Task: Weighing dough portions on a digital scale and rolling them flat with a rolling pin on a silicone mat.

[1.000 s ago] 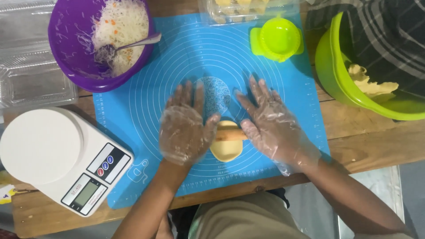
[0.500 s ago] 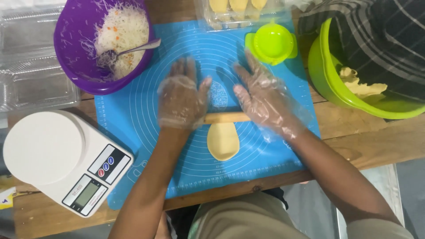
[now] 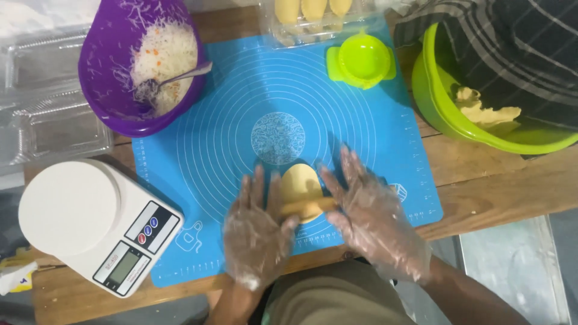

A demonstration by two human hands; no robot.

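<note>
Both my hands wear clear plastic gloves. My left hand (image 3: 256, 232) and my right hand (image 3: 373, 219) lie flat, fingers spread, on the two ends of a thin wooden rolling pin (image 3: 308, 206). The pin lies crosswise over the near end of an oval sheet of yellow dough (image 3: 300, 180). The dough sits on a blue silicone mat (image 3: 241, 120) with printed circles, close to its near edge.
A purple bowl (image 3: 99, 96) of shredded white filling with a spoon (image 3: 180, 75) stands far left. A green dumpling press (image 3: 361, 60), a clear box of shaped pastries (image 3: 313, 15), a green bowl (image 3: 433, 108) of dough, a white kitchen scale (image 3: 90, 222) and clear trays (image 3: 48, 120) surround the mat.
Half a second ago the pin and both hands were at the far end of the dough. They have rolled back toward me, and the dough is longer than one second ago.
</note>
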